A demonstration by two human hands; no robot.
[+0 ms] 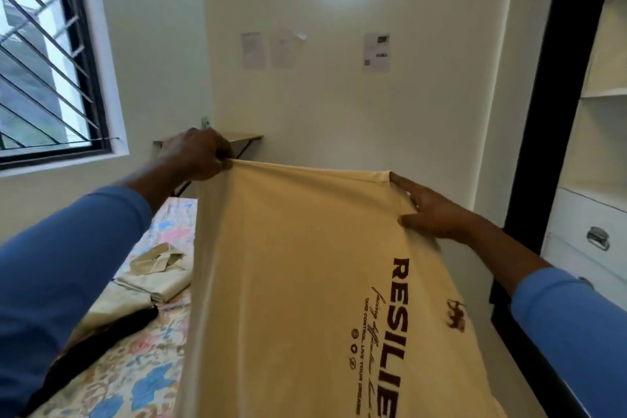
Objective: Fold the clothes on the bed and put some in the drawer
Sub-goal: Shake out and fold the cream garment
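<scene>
A beige T-shirt [291, 275] with dark maroon print hangs stretched in the air in front of me, over the bed. My left hand [198, 154] grips its upper left corner with curled fingers. My right hand [431, 210] pinches the upper right edge between thumb and fingers. The bed [135, 380] has a floral sheet and lies below at the left. On it sit a folded cream garment [159, 273] and a dark garment [112, 332] under a pale one. White drawers [587, 231] with metal handles stand at the right.
A barred window [44, 54] fills the left wall. A small folding table [244, 138] stands against the far wall behind the shirt. White shelves [607, 92] rise above the drawers, beside a dark door frame [549, 112]. Papers hang on the far wall.
</scene>
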